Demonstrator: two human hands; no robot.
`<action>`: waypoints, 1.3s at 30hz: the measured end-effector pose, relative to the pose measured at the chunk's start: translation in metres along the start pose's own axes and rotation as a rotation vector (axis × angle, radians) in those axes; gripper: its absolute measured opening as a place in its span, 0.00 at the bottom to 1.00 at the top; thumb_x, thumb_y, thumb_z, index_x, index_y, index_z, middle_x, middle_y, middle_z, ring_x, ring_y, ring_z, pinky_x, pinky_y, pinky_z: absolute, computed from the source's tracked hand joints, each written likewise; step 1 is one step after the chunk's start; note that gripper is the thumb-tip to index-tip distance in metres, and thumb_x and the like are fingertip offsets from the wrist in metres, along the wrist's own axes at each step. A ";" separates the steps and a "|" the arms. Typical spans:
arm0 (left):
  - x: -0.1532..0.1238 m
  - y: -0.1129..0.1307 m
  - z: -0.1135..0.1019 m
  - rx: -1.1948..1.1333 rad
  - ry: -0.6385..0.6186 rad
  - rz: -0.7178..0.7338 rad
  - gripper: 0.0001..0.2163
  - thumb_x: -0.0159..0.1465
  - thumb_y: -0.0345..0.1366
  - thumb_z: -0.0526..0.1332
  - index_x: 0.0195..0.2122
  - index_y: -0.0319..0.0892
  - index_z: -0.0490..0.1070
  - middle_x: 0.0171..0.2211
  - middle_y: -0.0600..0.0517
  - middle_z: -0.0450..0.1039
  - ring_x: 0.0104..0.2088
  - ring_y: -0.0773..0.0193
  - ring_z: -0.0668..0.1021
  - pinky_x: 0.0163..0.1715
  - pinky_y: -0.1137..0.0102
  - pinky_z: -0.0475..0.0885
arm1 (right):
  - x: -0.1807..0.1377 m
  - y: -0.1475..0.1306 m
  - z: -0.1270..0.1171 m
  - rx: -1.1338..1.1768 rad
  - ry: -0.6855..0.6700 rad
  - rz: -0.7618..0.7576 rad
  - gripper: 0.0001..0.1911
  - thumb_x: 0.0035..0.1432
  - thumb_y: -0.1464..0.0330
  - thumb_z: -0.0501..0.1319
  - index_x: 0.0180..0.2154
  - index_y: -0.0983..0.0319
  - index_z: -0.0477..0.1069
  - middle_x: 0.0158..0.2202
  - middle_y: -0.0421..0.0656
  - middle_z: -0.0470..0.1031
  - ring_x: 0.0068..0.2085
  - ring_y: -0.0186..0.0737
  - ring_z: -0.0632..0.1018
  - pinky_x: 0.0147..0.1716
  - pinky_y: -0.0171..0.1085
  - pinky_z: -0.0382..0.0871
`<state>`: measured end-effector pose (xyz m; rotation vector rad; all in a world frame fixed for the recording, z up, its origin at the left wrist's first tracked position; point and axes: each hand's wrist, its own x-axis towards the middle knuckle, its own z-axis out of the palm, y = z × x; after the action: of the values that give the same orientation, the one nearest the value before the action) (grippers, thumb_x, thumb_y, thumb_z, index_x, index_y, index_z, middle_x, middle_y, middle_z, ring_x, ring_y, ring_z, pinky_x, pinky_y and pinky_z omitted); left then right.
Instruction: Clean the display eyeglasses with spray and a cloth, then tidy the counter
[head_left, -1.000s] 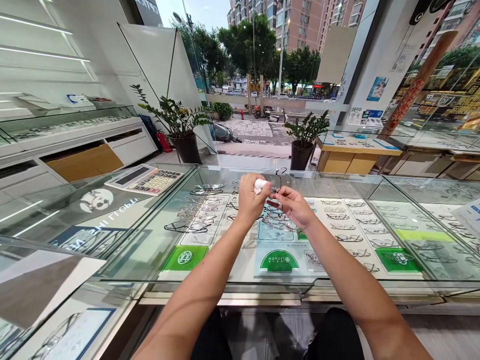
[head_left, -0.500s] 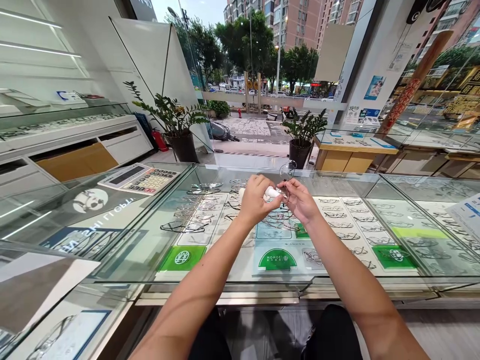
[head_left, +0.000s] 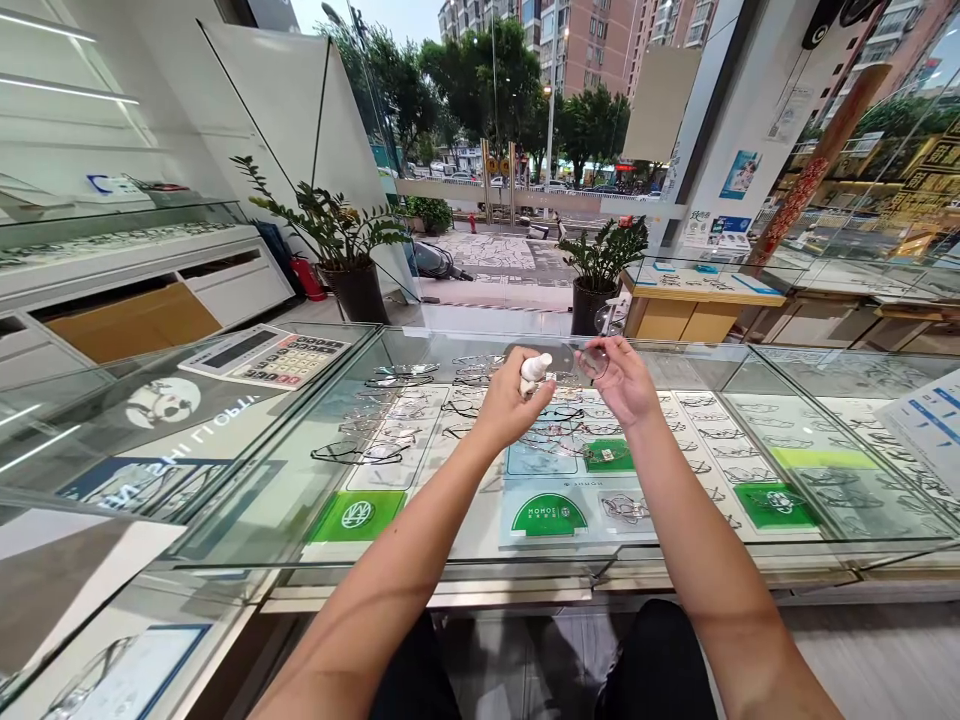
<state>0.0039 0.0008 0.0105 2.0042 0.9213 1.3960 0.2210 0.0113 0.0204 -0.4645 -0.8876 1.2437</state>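
My left hand (head_left: 513, 396) is closed around a small white spray bottle (head_left: 535, 370), its top standing above the fingers and tilted a little to the right. To the right, my right hand (head_left: 628, 382) pinches a thin-framed pair of glasses (head_left: 595, 362) between thumb and fingertips. One round lens shows near the fingers; the rest of the frame is hard to make out against the background. Both hands are above the glass display counter (head_left: 450, 556), apart from each other. Beneath the glass, rows of eyeglasses (head_left: 360, 453) lie on white trays.
A large calculator (head_left: 266, 354) lies on the counter at the left. Green brand cards (head_left: 550, 514) sit inside the case. Potted plants (head_left: 352, 290) stand beyond the counter before the glass front. A printed sheet (head_left: 930, 425) is at the far right.
My hands have moved apart: the right hand has shifted right with the glasses, and the bottle, earlier pointed sideways at them, now stands more upright in my left hand.
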 end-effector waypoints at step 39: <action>0.037 0.032 0.030 0.145 -0.202 -0.245 0.21 0.62 0.51 0.76 0.51 0.46 0.77 0.40 0.47 0.80 0.38 0.50 0.80 0.35 0.65 0.68 | 0.020 -0.051 -0.043 -0.001 0.193 -0.236 0.15 0.55 0.63 0.82 0.35 0.54 0.78 0.40 0.34 0.86 0.39 0.33 0.83 0.41 0.34 0.81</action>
<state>0.0483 0.0082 0.0458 2.0121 1.1579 0.9998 0.2879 0.0218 0.0387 -0.4582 -0.7554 0.9656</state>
